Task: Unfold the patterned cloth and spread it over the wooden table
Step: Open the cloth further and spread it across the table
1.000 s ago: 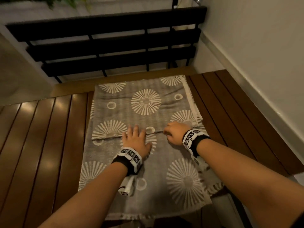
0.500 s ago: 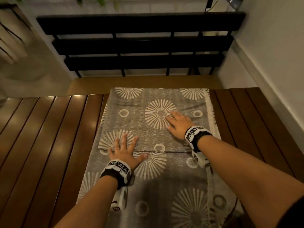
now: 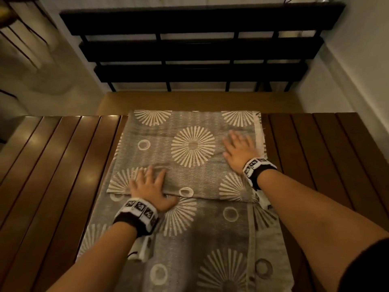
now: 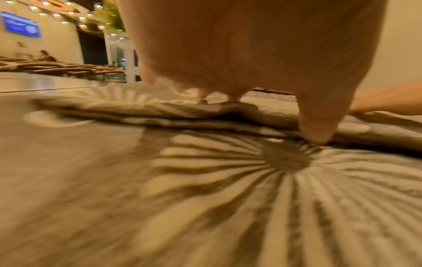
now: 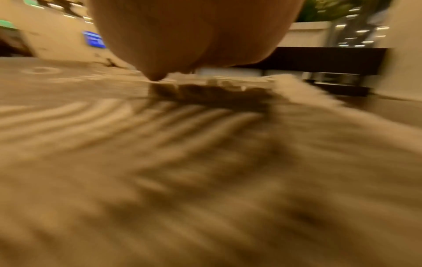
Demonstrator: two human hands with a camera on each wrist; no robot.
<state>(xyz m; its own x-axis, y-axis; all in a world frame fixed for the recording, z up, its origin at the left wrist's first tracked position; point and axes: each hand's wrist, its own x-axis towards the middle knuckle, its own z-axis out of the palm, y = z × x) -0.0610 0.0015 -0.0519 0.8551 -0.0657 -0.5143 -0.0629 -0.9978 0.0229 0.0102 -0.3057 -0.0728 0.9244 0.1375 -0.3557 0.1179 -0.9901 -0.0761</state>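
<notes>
I counted one cloth (image 3: 189,218) on one table (image 3: 52,175), and two hands on it: my left hand (image 3: 150,189) and my right hand (image 3: 239,151). Each wrist wore one band, two bands in all: the left band (image 3: 139,209) and the right band (image 3: 256,165). Beyond the table I saw one bench (image 3: 200,47) with three dark slats. On the cloth I made out about ten sunbursts, whole or cut off, and about eight rings; the blur left both counts unsure.
</notes>
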